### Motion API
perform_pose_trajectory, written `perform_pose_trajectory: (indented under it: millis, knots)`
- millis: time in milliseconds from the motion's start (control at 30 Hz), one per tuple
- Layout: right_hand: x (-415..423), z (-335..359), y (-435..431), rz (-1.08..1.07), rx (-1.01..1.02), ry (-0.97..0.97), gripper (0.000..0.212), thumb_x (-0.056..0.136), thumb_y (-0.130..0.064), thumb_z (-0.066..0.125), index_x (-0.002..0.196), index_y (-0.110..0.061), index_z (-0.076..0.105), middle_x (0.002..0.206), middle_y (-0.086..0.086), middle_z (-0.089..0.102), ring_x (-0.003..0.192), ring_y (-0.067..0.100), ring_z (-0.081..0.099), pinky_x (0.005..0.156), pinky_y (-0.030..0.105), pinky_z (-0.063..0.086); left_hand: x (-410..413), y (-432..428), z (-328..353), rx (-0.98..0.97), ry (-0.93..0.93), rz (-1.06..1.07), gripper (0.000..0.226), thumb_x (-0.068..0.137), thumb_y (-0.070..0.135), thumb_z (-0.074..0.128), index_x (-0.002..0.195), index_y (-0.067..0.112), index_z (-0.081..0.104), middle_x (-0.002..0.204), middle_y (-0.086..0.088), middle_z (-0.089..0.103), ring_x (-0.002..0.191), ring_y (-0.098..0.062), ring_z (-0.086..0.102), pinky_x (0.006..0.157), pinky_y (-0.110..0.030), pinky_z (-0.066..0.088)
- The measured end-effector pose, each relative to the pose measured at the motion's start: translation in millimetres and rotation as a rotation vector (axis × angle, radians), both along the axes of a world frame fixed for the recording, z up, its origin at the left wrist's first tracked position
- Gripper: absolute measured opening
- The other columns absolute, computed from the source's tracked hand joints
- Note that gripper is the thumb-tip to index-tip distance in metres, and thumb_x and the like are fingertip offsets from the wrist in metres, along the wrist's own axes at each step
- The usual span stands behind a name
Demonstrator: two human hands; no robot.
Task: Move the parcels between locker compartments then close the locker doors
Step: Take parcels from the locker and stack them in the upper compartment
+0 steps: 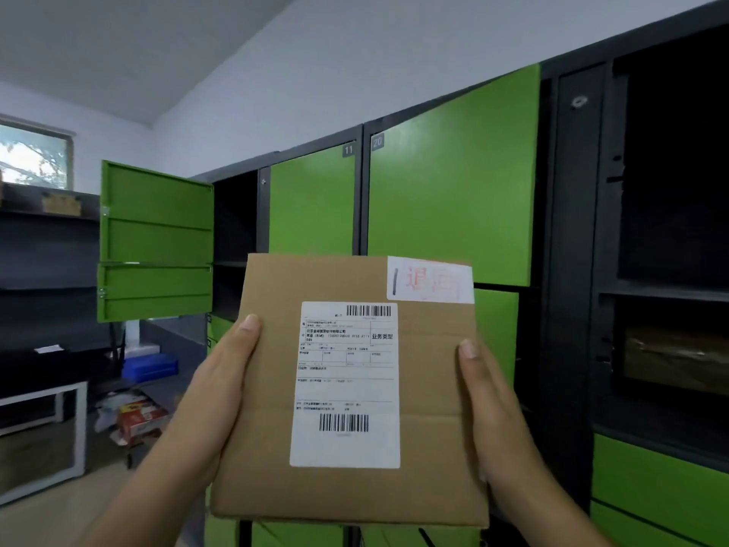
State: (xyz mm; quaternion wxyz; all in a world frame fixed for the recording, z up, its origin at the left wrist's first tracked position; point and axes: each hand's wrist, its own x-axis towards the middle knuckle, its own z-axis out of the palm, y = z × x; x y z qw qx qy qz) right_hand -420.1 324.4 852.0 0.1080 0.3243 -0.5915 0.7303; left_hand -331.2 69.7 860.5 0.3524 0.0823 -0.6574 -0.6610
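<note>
Locker bank (453, 191): black metal frame, flat green doors, numbered 11 and 20; two ribbed doors (156, 238) stand open at its left edge.
Parcel (268, 388): flat brown cardboard, rectangular, held upright before the bank's middle.
Left hand (221, 373), right hand (493, 396): each grips a side edge, thumb on the front.
Shipping label (347, 388): white, two barcodes, small print.
Corner sticker (430, 280): white, red characters.

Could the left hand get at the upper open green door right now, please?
Probably not yet: the left hand and right hand both grip the parcel, though nothing stands before the door.
</note>
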Motion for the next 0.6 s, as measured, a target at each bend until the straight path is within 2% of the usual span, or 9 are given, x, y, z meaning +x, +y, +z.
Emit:
perform_pose_trajectory:
  millis: [100, 167, 300, 433, 533, 600]
  knots:
    - [-12.7, 0.9, 7.1, 0.010, 0.024, 0.018, 0.055, 0.095, -0.075, 0.046, 0.146, -0.054, 0.049, 0.136, -0.019, 0.068, 0.123, 0.008, 0.067, 0.110, 0.052, 0.049, -1.1, 16.8, 4.2, 0.041, 0.017, -0.004, 0.050, 0.095, 0.070, 0.053, 0.115, 0.032, 0.078, 0.101, -0.005, 0.083, 0.093, -0.033, 0.080, 0.090, -0.057, 0.061]
    - [-16.6, -0.2, 11.4, 0.003, 0.024, 0.032, 0.064, 0.090, -0.077, 0.047, 0.149, -0.054, 0.045, 0.141, -0.019, 0.065, 0.128, 0.008, 0.064, 0.113, 0.053, 0.046, -4.1, 24.5, 6.3, 0.027, 0.048, 0.005, 0.050, 0.097, 0.068, 0.050, 0.118, 0.031, 0.076, 0.102, -0.005, 0.083, 0.093, -0.034, 0.080, 0.089, -0.058, 0.061]
    - [-19.1, -1.6, 16.8, 0.002, -0.013, 0.044, 0.059, 0.098, -0.067, 0.048, 0.154, -0.050, 0.040, 0.144, -0.020, 0.062, 0.130, 0.004, 0.062, 0.115, 0.047, 0.046, -13.5, 28.6, 2.4, 0.048, 0.098, 0.003, 0.051, 0.101, 0.065, 0.046, 0.121, 0.027, 0.075, 0.104, -0.006, 0.083, 0.091, -0.030, 0.081, 0.082, -0.050, 0.061]
    - [-19.4, -1.5, 21.9, 0.014, -0.006, 0.075, 0.060, 0.098, -0.059, 0.046, 0.156, -0.046, 0.038, 0.149, -0.016, 0.059, 0.135, 0.008, 0.058, 0.116, 0.047, 0.044, -15.9, 32.7, 0.3, 0.045, 0.108, -0.027, 0.052, 0.102, 0.064, 0.044, 0.123, 0.026, 0.074, 0.104, -0.007, 0.083, 0.089, -0.030, 0.081, 0.079, -0.048, 0.061]
    - [-15.5, 1.3, 29.8, -0.028, -0.006, 0.078, 0.052, 0.104, -0.055, 0.049, 0.154, -0.042, 0.044, 0.142, -0.015, 0.065, 0.129, 0.007, 0.064, 0.107, 0.038, 0.049, -15.2, 36.3, -3.8, 0.084, 0.080, -0.070, 0.051, 0.101, 0.064, 0.046, 0.123, 0.028, 0.074, 0.106, -0.008, 0.083, 0.093, -0.033, 0.080, 0.084, -0.053, 0.061]
    - [-9.0, 8.1, 40.0, -0.124, -0.058, 0.055, 0.048, 0.098, -0.051, 0.056, 0.146, -0.041, 0.054, 0.129, -0.018, 0.071, 0.112, -0.001, 0.070, 0.089, 0.021, 0.055, -13.9, 46.7, 6.3, 0.140, 0.047, -0.146, 0.044, 0.102, 0.059, 0.050, 0.127, 0.031, 0.073, 0.114, -0.011, 0.081, 0.098, -0.039, 0.078, 0.090, -0.057, 0.061]
